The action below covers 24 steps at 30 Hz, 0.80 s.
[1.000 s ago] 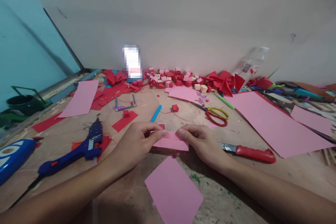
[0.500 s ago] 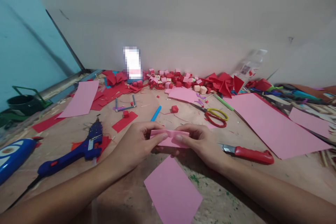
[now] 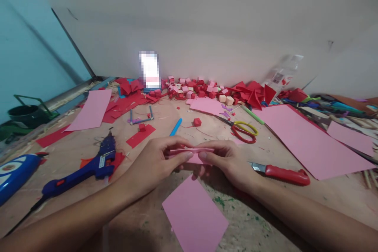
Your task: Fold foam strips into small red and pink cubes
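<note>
Both hands meet just above the middle of the work table (image 3: 73, 189). My left hand (image 3: 155, 161) and my right hand (image 3: 226, 159) pinch the two ends of a small folded pink paper strip (image 3: 193, 152); the fingers of both are closed on it. Its top flap lies nearly flat, edge-on to me. A loose pink paper sheet (image 3: 195, 214) lies on the table right below the hands.
A blue glue gun (image 3: 85, 169) lies to the left, a red-handled utility knife (image 3: 280, 173) to the right, scissors (image 3: 243, 130) and a blue pen (image 3: 176, 126) behind the hands. Large pink sheets (image 3: 307, 139) sit at right. Several red and pink cubes (image 3: 195, 88) and scraps line the wall.
The pink strip has been folded over: a second ago it lay open towards me, now its upper flap is pressed down flat between my fingers. The hands have closed in slightly.
</note>
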Tool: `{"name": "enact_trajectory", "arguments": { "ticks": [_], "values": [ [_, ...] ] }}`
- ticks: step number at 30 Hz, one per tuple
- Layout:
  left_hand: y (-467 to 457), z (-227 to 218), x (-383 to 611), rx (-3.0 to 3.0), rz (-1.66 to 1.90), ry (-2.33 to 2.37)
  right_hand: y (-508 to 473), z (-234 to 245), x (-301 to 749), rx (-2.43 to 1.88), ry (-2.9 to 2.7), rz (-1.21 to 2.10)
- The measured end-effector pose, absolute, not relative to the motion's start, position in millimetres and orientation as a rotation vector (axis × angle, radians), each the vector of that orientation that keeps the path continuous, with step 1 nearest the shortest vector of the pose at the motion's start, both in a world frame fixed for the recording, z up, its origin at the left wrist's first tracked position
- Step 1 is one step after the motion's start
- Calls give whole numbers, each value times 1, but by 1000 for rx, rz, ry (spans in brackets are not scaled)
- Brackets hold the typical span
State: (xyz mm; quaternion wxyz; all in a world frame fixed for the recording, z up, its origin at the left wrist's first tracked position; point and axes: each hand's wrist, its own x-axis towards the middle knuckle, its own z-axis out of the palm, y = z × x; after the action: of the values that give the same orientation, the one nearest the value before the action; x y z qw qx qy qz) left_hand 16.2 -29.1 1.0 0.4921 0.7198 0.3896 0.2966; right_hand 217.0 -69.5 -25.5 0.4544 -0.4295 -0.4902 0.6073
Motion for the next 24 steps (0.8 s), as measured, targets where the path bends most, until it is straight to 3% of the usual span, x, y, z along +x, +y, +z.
{"name": "enact_trajectory", "arguments": {
  "ticks": [12, 24],
  "values": [
    [-24, 1, 14, 1898, 679, 1057, -71, -27, 216, -1143, -1341, 1409],
    [-22, -5, 14, 1550, 668, 912, -65, -37, 221, -1001, -1040, 1507]
  ]
}}
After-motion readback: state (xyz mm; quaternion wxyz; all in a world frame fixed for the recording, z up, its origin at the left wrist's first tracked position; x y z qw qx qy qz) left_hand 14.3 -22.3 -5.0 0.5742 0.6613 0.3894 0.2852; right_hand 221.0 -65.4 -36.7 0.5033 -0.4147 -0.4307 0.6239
